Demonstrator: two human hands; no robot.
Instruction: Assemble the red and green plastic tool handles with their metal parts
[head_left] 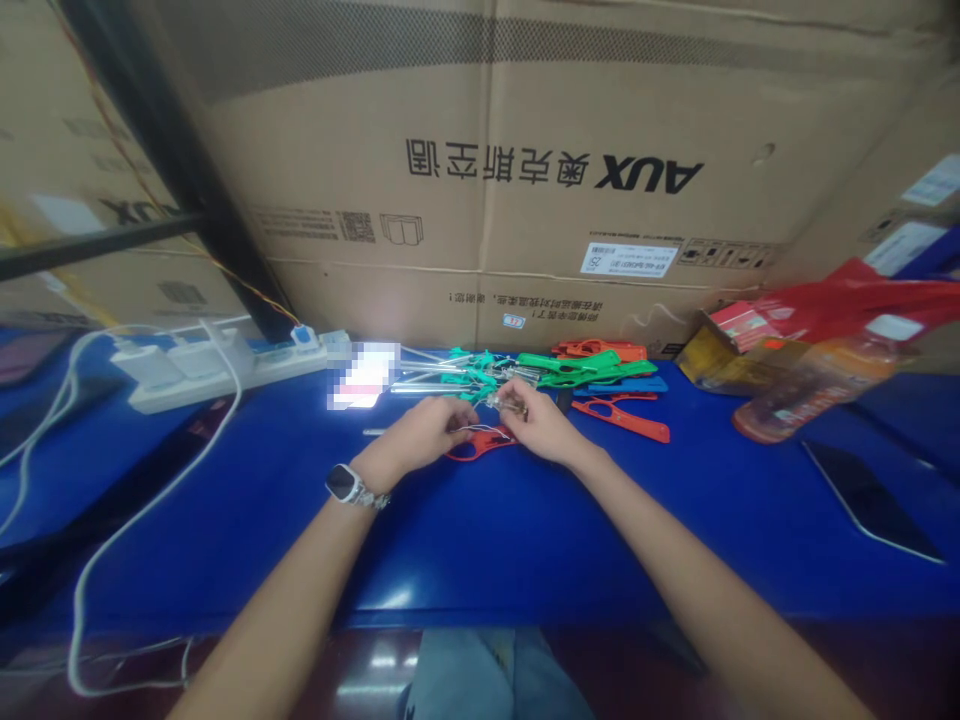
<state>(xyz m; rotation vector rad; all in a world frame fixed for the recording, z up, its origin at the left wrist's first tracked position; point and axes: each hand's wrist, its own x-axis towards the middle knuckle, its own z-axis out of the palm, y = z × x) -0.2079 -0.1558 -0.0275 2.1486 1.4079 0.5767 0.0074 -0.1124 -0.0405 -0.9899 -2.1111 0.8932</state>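
My left hand (429, 432), with a watch (346, 485) on its wrist, has its fingers curled in a pinch near a thin white wire (489, 428). The wire runs across to my right hand (538, 424). That hand's fingers are closed on a small clear-and-metal piece (504, 402), too small to name surely. Below both hands, a red plastic part with an oval opening (474, 446) lies on the blue table (480, 540). Just beyond are green plastic parts with metal rods (465, 370).
Green handle-shaped parts (577, 370) and orange-red ones (626, 418) lie at the back. A glowing phone (367, 375) and a white power strip (225, 375) are left. A drink bottle (817, 385) and dark phone (874, 500) lie right. A large carton (480, 180) stands behind.
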